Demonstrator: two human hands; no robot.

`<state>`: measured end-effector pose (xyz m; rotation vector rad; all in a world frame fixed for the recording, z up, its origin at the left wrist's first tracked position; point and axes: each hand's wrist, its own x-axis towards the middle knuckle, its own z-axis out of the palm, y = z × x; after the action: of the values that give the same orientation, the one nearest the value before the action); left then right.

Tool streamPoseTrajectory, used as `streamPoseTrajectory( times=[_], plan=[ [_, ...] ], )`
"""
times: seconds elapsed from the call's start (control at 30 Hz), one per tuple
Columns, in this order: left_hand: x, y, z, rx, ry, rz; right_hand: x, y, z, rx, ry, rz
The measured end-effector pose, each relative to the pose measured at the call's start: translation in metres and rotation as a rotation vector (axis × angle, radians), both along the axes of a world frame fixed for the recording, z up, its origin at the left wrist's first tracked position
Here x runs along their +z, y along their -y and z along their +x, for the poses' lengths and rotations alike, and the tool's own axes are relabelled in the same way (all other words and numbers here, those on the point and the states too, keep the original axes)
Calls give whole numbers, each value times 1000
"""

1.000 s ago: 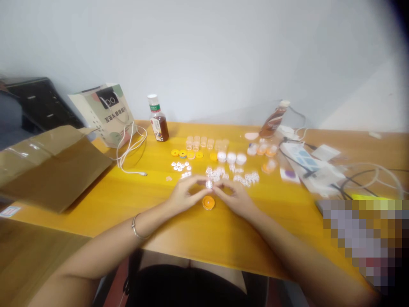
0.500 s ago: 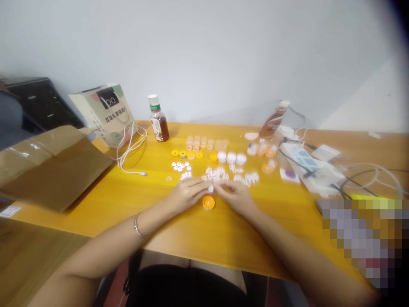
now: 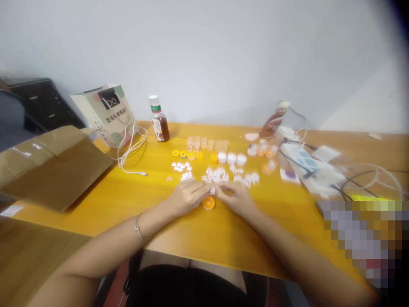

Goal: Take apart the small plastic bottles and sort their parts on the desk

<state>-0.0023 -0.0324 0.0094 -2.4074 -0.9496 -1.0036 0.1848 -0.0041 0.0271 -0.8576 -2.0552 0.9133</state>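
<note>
Between the fingertips of both hands is a small white plastic piece (image 3: 212, 191), too blurred to name more exactly. My left hand (image 3: 188, 197) pinches it from the left, and my right hand (image 3: 235, 197) pinches it from the right. Just below the fingertips, an orange round cup-like part (image 3: 208, 203) with a pale rim rests on the table. Beyond the hands lie a pile of small white openwork pieces (image 3: 217, 174) and a group of white discs with raised centres (image 3: 181, 166).
Yellow rings (image 3: 175, 153), clear small cups (image 3: 197, 143) and white round parts (image 3: 231, 158) stand in rows farther back. A cardboard box (image 3: 57, 170), paper bag (image 3: 113, 115) and tea bottle (image 3: 159, 121) are at left. A tilted bottle (image 3: 274, 121) and power strip (image 3: 302, 157) are at right.
Both hands stay together over the orange part. The small white piece has shifted slightly right and down between the fingertips; the left fingers have moved slightly right.
</note>
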Motion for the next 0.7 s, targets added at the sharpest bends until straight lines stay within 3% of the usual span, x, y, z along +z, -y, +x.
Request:
streamPoseTrajectory(
  times=[0.4,0.5,0.7],
  plan=[
    [-7,-4,2,-5,55,-22,-5,-2,-2,-76,49,74],
    [-7,-5,2,-38,163,-153,-2,-3,-3,-88,10,6],
    [-3,-10,2,-116,610,-654,5,-3,-2,-96,-70,-92]
  ],
)
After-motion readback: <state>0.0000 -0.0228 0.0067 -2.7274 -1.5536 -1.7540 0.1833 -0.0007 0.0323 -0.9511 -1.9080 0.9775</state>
